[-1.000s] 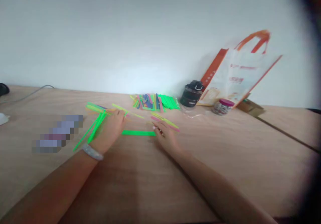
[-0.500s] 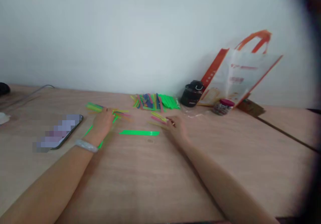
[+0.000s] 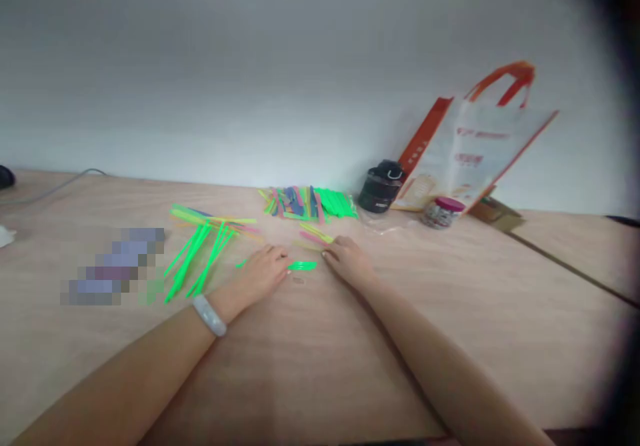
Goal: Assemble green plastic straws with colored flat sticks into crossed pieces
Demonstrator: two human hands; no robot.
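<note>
From here, the left hand (image 3: 267, 269) lies palm down on the table (image 3: 475, 279), its fingers loosely together and curved over a flat green stick (image 3: 303, 266); the stick runs between the hands, with part of it hidden under those fingers and a short end showing to the left of them; whether the hand is pinching it, I cannot tell through the blur. The right hand (image 3: 347, 261) is bunched, its fingertips (image 3: 326, 255) down just beside the stick's right end, with no clear pinch; pink and yellow sticks (image 3: 313, 235) lie just beyond it. Farther left, green sticks (image 3: 197, 259) splay across the wood below a band of yellow sticks (image 3: 213, 218), and a bracelet (image 3: 209, 315) circles the left wrist; behind everything sits a mixed pile (image 3: 307, 203), near a black bottle (image 3: 381, 188), a jar (image 3: 443, 213) and a bag (image 3: 473, 143) leaning toward the wall (image 3: 250, 79). The risk, I'd say, lies in that thin stick on smooth wood; uneven pressure from either hand could make it skid or pivot into the pink and yellow sticks; a dragging wrist or bracelet could sweep the splayed green sticks out of place; a wide reach could knock the bottle or jar.
</note>
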